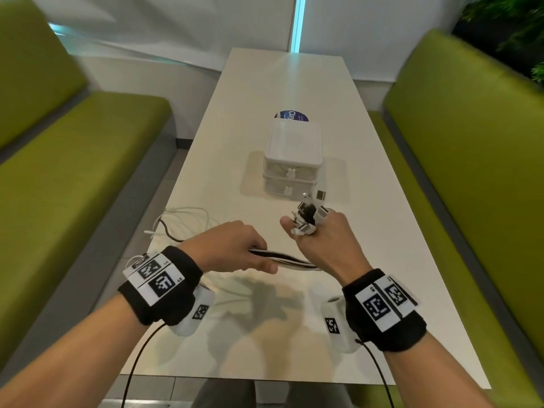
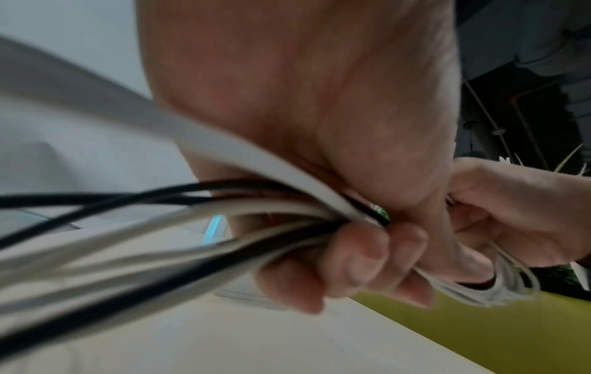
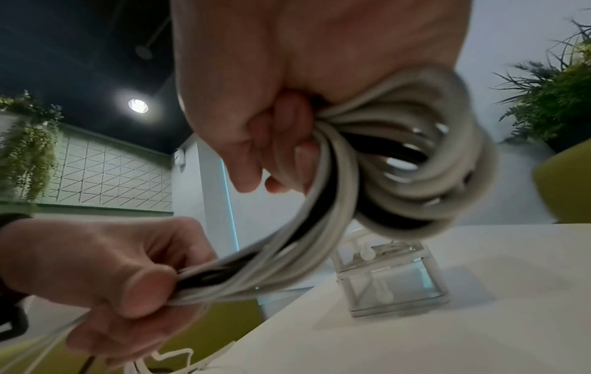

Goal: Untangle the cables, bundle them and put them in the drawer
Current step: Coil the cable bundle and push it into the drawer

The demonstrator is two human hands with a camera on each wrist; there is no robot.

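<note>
Several white and black cables (image 1: 290, 259) run as one bunch between my two hands above the table. My left hand (image 1: 235, 248) grips the straight run of the bunch (image 2: 198, 227), thumb on top. My right hand (image 1: 319, 240) holds the coiled part (image 3: 412, 177), with loops wound round its fingers and connector plugs (image 1: 309, 216) sticking up past the fingertips. Loose ends of the cables (image 1: 179, 222) trail on the table to the left. A small clear two-drawer unit (image 1: 291, 160) stands beyond my right hand, both drawers closed, with little rabbit-shaped knobs.
The white table (image 1: 368, 231) runs away from me between two green benches (image 1: 73, 160), (image 1: 459, 142). A blue round sticker (image 1: 293, 115) lies behind the drawer unit. Plants (image 3: 556, 101) stand at the far right.
</note>
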